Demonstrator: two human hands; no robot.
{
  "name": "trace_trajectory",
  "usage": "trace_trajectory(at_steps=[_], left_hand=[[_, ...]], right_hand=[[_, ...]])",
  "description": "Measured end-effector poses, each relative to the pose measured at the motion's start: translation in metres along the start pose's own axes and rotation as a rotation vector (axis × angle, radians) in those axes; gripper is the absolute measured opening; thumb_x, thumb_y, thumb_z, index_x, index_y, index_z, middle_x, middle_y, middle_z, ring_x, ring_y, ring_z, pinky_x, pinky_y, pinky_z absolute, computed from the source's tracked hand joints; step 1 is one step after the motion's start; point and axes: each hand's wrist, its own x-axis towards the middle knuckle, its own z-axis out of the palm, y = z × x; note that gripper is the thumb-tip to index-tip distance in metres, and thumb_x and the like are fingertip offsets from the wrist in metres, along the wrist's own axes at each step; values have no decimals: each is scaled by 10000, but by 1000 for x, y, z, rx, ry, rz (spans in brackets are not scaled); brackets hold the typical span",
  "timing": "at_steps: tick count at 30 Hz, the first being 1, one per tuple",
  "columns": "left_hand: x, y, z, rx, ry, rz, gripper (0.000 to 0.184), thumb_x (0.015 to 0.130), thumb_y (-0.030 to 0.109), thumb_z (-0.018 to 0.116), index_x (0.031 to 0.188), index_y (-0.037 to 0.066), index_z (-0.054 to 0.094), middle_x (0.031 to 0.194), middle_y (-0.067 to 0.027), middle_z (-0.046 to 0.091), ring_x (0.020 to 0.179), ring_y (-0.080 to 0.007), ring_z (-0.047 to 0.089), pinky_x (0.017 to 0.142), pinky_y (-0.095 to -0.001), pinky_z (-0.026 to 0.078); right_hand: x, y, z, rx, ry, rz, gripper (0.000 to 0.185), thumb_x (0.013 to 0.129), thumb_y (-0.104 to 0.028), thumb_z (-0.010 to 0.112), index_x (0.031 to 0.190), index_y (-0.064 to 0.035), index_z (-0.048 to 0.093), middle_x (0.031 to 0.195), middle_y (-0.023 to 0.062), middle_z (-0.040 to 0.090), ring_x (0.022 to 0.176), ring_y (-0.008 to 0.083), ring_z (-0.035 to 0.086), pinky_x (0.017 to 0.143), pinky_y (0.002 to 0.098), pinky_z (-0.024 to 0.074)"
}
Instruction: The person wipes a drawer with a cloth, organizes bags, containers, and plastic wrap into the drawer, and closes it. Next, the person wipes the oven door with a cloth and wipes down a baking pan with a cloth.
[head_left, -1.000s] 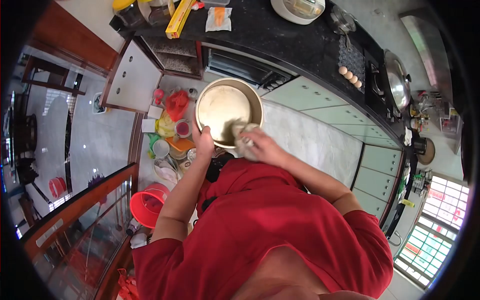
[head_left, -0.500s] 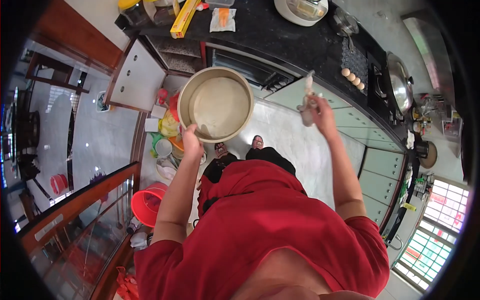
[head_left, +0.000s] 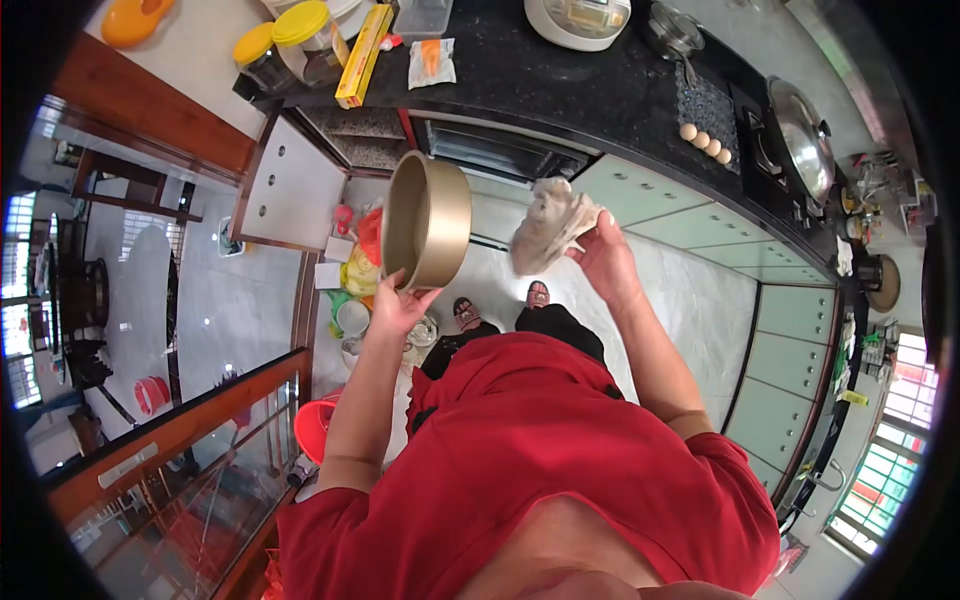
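A round, deep gold-coloured pan (head_left: 446, 225) is tilted on its side in the air, its inside facing left. My left hand (head_left: 402, 303) grips it by the lower rim, thumb on the inner side. To the right of the pan hangs a crumpled, greyish-white cloth (head_left: 548, 228), slightly blurred. My right hand (head_left: 606, 262) pinches the cloth at its right edge. Pan and cloth are apart, both held above the floor in front of my body.
A black counter (head_left: 560, 95) runs along the far side, bearing a rice cooker (head_left: 580, 22), several eggs (head_left: 706, 143) and a lidded wok (head_left: 800, 140). An open cabinet door (head_left: 290, 185) juts out at left. A red bucket (head_left: 316, 430) stands on the floor at lower left.
The pan has turned from facing up to standing on its side. My right hand has brought the cloth left and closer to the pan, and the cloth now hangs more spread out.
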Motion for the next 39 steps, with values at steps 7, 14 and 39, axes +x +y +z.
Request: trace_trajectory(at_steps=[7,14,39], left_hand=[[0,-32,21,69,-192,-36,370,943,254,349,1178,53,552,1144,-119,622,1068,-276,596,937,-476,480],[-19,-48,37,127,-132,32,314,880,83,364,1093,-118,477,1120,-236,566,1075,-387,566,966,-489,474],[6,-20,22,325,-241,106,478,758,-52,467,1234,-12,438,1165,-167,547,1012,-328,603,881,-489,526]], right_hand=[[-27,43,87,-1480,-500,-907,565,719,-232,735,1235,-106,542,1252,176,489,1229,385,421,1069,532,293],[12,52,89,-1427,-71,-1053,523,753,-130,620,1261,-87,501,1300,231,439,1250,446,371,1080,563,257],[0,34,77,-1141,1,-887,534,792,-135,543,1299,-14,427,1362,315,369,1329,471,297,1109,483,240]])
